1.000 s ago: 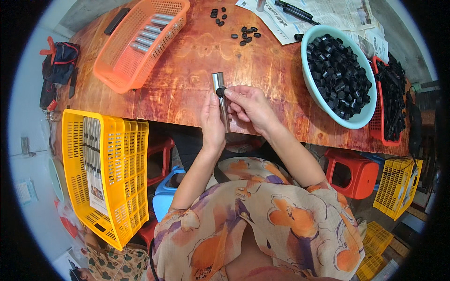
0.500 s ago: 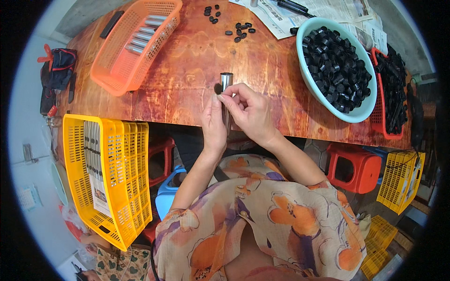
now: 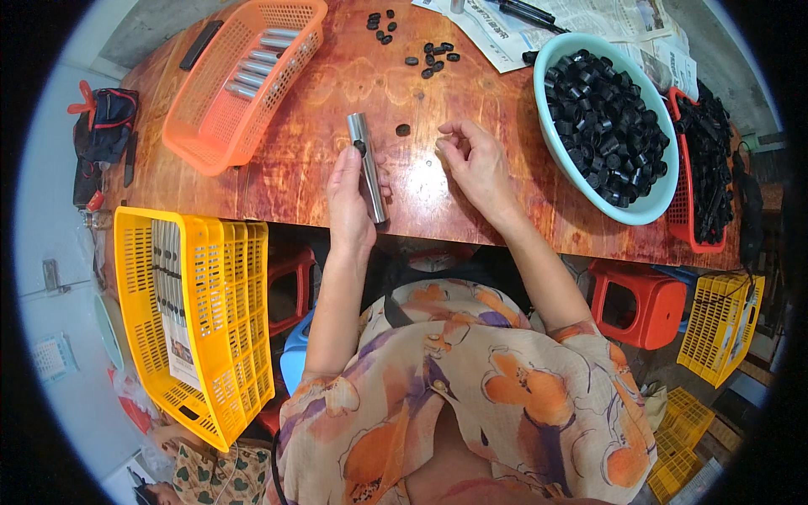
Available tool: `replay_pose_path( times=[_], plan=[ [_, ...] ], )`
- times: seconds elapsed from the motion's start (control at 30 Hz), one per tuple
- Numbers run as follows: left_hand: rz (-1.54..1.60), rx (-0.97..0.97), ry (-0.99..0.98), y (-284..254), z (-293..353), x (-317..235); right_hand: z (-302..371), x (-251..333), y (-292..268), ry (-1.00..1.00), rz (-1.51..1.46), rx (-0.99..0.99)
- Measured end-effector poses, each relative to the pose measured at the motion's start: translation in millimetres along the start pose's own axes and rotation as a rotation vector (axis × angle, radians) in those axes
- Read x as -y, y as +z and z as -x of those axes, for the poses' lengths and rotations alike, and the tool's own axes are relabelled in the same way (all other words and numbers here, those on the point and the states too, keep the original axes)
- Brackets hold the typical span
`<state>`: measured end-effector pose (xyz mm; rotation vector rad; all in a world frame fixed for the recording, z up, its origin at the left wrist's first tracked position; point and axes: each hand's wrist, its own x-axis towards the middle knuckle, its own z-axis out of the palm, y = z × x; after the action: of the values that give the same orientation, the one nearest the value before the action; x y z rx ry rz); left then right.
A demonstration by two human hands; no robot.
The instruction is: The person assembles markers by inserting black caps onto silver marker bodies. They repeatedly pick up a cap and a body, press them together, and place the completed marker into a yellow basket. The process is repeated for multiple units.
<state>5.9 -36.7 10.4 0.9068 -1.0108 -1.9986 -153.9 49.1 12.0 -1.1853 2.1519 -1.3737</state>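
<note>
My left hand is wrapped round a silver metal tube, which slants just above the table's near edge. A dark round spot shows on the tube's side near its upper end; whether it is a hole or a fitted black piece I cannot tell. A small black round piece lies on the wooden table, between the tube and my right hand. My right hand is held over the table to the right, fingers loosely bent, thumb and forefinger apart, with nothing visible in them.
An orange basket with silver tubes stands at the left. Small black pieces lie farther back. On the right are a pale blue basin of black caps and a red basket of black parts. A yellow crate stands at lower left.
My hands have parted: the left has moved left with the tube, now tilted, and the right has moved right. The black round piece from my fingers appears to lie on the table.
</note>
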Motion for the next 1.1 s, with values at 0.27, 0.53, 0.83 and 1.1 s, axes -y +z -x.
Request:
replay_pose_path(
  times=[0.27, 0.53, 0.83, 1.1],
  plan=[
    [0.066, 0.010, -0.094, -7, 8, 5, -26, 3, 36, -0.250, 0.245, 0.023],
    [0.049, 0.028, -0.061, -5, 12, 5, -28, -4, 48, -0.125, -0.019, 0.107],
    [0.094, 0.035, 0.053, 18, 19, 20, 20, 43, 41, 0.270, -0.750, 0.097],
    [0.078, 0.061, 0.083, 25, 25, 19, 30, 38, 43, -0.028, -0.560, -0.062]
  ],
)
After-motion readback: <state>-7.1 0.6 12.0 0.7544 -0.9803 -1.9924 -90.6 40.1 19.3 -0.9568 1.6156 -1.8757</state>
